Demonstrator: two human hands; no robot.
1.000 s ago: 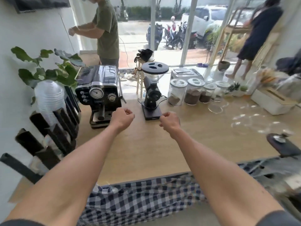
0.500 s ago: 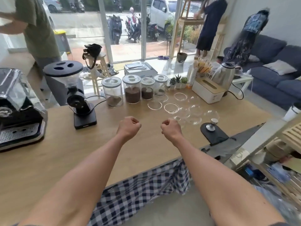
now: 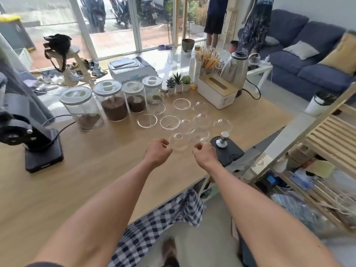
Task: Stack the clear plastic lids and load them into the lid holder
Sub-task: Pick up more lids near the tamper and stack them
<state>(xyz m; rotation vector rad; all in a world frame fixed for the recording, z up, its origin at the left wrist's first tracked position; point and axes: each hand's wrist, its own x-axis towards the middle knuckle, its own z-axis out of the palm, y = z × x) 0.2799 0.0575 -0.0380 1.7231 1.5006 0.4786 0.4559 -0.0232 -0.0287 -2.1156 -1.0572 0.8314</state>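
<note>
Several clear plastic dome lids lie scattered on the wooden counter (image 3: 96, 170), among them one (image 3: 147, 120), a second (image 3: 170, 122) and a third (image 3: 182, 103). The nearest lid (image 3: 178, 143) sits between my hands. My left hand (image 3: 159, 152) hovers just left of it with fingers curled, holding nothing. My right hand (image 3: 204, 153) hovers just right of it, fingers curled too, also holding nothing. The lid holder is out of view.
Behind the lids stand several lidded jars (image 3: 115, 101) and small succulents (image 3: 178, 83). A black grinder (image 3: 28, 135) is at the left. A tamper on a black mat (image 3: 223, 143), a white box (image 3: 216, 91), a kettle (image 3: 236, 68) and a wooden shelf (image 3: 327, 143) are at the right.
The view has swung right, from the espresso machine and lid holder to the scattered lids. Both hands have reached forward to either side of the nearest lid.
</note>
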